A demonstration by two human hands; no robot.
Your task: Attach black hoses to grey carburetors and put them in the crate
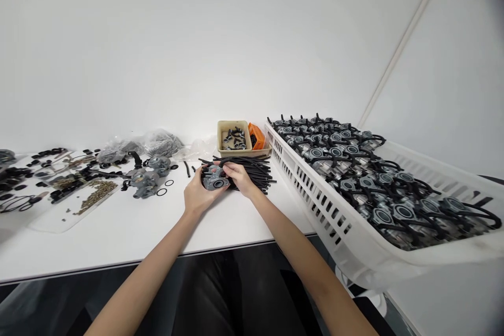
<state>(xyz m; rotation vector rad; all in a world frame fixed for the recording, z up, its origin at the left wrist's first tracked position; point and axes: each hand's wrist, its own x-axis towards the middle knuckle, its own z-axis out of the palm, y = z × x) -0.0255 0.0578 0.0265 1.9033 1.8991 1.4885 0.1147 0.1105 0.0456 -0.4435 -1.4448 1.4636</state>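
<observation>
A grey metal carburetor-like part (214, 180) is held above the white table, just in front of a pile of black rubber tubes (255, 170). My left hand (198, 192) wraps round its left side and underside. At its upper right, the fingers of my right hand (237, 176) are pinched together on a small black piece that is mostly hidden by the fingertips. The round opening of the metal part faces toward me.
A white basket (315, 202) full of similar parts with black hoses stands at the right. Behind the tubes are a beige tray (235, 153) and an orange basket (256, 136). Metal parts (144, 182), black rings and a tray of brass pieces (94, 197) lie at the left.
</observation>
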